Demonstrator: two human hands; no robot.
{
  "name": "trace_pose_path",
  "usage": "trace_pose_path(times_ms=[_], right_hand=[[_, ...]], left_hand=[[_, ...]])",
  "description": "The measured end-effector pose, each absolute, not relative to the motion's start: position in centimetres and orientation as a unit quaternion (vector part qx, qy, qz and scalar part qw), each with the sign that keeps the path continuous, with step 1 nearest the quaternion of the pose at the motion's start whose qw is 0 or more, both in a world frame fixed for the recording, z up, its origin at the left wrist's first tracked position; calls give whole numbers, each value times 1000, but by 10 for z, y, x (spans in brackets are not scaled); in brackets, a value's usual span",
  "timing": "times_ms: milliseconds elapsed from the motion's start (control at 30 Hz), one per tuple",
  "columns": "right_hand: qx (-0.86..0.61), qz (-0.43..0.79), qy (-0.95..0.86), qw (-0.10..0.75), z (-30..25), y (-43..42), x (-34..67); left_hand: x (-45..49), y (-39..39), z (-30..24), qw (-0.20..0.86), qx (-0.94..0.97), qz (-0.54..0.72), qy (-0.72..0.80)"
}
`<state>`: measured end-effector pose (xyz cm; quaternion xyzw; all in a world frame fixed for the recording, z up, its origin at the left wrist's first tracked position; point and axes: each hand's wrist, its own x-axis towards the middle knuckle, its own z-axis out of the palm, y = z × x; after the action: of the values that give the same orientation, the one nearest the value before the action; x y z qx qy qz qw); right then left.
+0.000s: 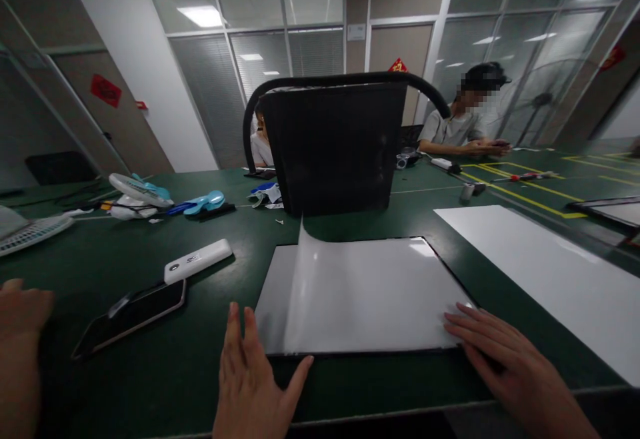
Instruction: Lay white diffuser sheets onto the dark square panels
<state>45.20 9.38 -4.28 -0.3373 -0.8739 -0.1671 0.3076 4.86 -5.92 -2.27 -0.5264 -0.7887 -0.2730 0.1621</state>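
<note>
A flat panel with a thin black frame (380, 354) lies on the green table in front of me. A translucent white sheet (370, 292) covers most of it, and the sheet's left edge curls up off the panel. My left hand (255, 379) is at the panel's near left corner, fingers spread, with nothing held. My right hand (510, 359) rests with outstretched fingers on the panel's near right corner. A large white sheet (545, 266) lies flat on the table to the right of the panel.
Behind the panel stands a black board with a curved black tube (340, 146). To the left are a phone (143, 316), a white power bank (197, 260) and small fans (143, 189). Another person's hand (23, 309) is at far left. A person (455, 126) sits across the table.
</note>
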Motion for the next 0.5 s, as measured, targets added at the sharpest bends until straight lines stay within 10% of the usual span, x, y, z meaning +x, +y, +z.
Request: trace_pose_path(times_ms=[500], right_hand=[[-357,-123,-882,283,-41,90,461]], left_hand=[[38,-57,-10,43,-601,-116,-789]])
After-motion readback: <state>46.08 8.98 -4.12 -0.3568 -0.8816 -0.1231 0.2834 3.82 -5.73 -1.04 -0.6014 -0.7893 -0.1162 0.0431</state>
